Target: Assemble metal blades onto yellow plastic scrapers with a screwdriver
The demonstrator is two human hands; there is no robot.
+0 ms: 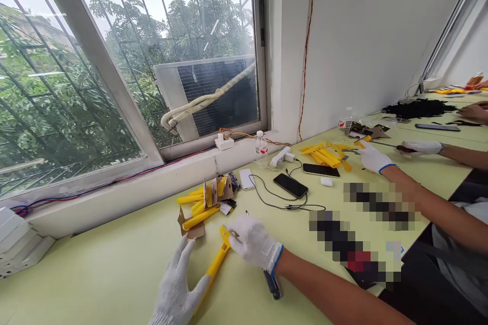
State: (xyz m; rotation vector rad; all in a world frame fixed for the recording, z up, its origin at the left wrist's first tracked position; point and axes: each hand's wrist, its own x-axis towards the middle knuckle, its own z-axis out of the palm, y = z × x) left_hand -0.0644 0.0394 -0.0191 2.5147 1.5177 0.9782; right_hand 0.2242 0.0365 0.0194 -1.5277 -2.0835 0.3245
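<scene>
Right hand [253, 242], white knit glove with blue cuff: fingers curled over the head of a yellow handle [215, 264], grip partly closed and seemingly holding it; a small metal piece shows at that end. Left hand [176, 284], same glove, open with fingers spread, just beside the shaft near its lower end; contact unclear. The handle lies on the pale green table [95, 269], long axis running from near the person away and to the right. Right hand is nearer the head, left hand nearer the tail. Surface smooth, glossy, probably plastic. Under the right wrist lies a dark blue tool [273, 284]. Farther, toward the sill: more yellow handles [196, 207] among torn cardboard [190, 229]. Beyond these: two black phones [290, 185] and a thin black cable [267, 195]. At right, a co-worker's glove [375, 158] holds a slim dark rod [385, 144] near a second yellow pile [324, 155]. Farthest: a plastic water bottle [261, 144] on the sill.
</scene>
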